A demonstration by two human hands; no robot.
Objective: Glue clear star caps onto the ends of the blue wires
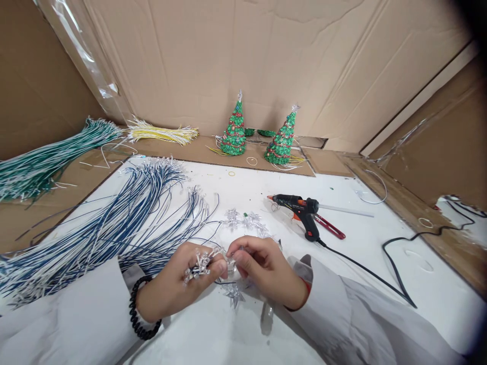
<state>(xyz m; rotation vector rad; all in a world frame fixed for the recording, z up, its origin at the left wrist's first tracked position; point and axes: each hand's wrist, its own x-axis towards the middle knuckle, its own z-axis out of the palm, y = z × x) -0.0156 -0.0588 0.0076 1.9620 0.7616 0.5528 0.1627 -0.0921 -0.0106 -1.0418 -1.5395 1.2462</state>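
Observation:
My left hand [190,276] is closed around a bunch of clear LEDs [201,263] whose heads poke out over the fingers. Thumb and forefinger of my right hand [262,268] pinch together close to my left fingertips, on a small piece mostly covered by the fingers. Clear plastic stars [234,293] lie just under the hands, and more clear stars [251,221] rest beyond them. To the left spreads a large bundle of blue and white wires [125,218] with clear LED tips.
A black glue gun [300,208] lies right, its cord [384,253] running rightwards. Two small green Christmas trees [235,129] with clear toppers stand at the back. Green-white wires [64,154] and yellow-white wires [163,133] lie at back left. Cardboard walls [213,56] enclose the table.

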